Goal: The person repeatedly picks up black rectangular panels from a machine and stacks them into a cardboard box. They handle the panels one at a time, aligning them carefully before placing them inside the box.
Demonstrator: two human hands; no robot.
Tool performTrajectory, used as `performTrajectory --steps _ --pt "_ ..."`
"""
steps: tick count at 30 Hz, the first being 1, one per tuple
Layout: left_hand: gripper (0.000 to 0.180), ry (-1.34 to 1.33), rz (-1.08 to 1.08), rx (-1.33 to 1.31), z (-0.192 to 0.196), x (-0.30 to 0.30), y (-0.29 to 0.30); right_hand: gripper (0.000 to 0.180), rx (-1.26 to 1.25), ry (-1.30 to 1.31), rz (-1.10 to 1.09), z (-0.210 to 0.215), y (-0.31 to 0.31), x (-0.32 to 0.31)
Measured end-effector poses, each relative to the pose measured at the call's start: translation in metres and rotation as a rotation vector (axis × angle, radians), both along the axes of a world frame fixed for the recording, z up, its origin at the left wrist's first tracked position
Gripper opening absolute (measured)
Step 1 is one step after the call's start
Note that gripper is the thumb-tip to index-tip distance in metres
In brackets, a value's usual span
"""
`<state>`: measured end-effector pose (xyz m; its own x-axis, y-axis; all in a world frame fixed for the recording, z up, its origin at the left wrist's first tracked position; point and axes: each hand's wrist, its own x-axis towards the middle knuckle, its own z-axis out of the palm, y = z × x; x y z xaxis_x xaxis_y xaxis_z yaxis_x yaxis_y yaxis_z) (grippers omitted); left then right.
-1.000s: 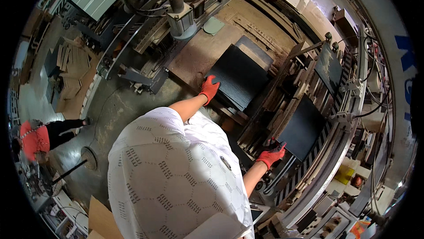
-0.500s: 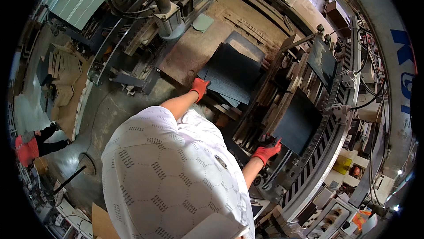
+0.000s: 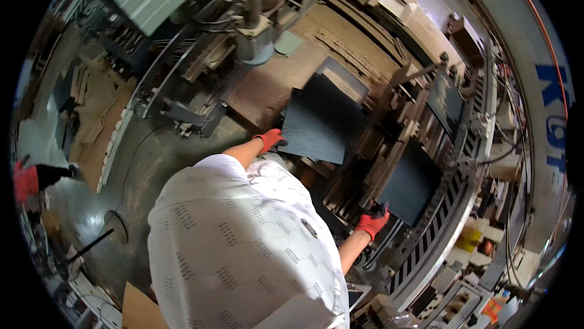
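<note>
My left hand (image 3: 272, 140), in a red glove, is closed on the near-left corner of a dark textured sheet (image 3: 322, 119). That sheet lies over another dark sheet, part of which shows behind it with a pale strip between. To the right, my right hand (image 3: 373, 222), in a red glove with dark fingertips, has its fingers closed at the near corner of a second dark sheet (image 3: 410, 183). This one lies tilted on the machine bed by a striped rail. Its underside and my fingertips there are partly hidden.
Brown slatted machine parts (image 3: 377, 168) run between the two sheets. A dusty board (image 3: 261, 95) and an upright cylinder (image 3: 252, 43) stand beyond my left hand. Another dark panel (image 3: 447, 101) lies farther along the striped rail (image 3: 420, 250). A person in red (image 3: 25, 182) is at far left.
The sheet at my left hand has shifted toward me and turned slightly, uncovering a pale strip behind it. My right hand stays at its sheet's corner. The whole view has shifted a little.
</note>
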<state>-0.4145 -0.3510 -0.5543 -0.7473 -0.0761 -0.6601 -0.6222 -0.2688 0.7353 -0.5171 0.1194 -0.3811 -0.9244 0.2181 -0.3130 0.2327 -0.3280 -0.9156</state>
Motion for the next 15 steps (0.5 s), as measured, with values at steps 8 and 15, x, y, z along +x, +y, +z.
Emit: performTrajectory --steps 8,15 --pt "0.047 0.102 0.281 -0.042 0.032 -0.035 0.018 0.06 0.828 0.178 0.114 0.065 -0.043 0.126" --pt "0.033 0.401 0.23 -0.234 0.108 -0.059 0.014 0.062 0.741 0.191 -0.068 0.069 -0.018 0.208"
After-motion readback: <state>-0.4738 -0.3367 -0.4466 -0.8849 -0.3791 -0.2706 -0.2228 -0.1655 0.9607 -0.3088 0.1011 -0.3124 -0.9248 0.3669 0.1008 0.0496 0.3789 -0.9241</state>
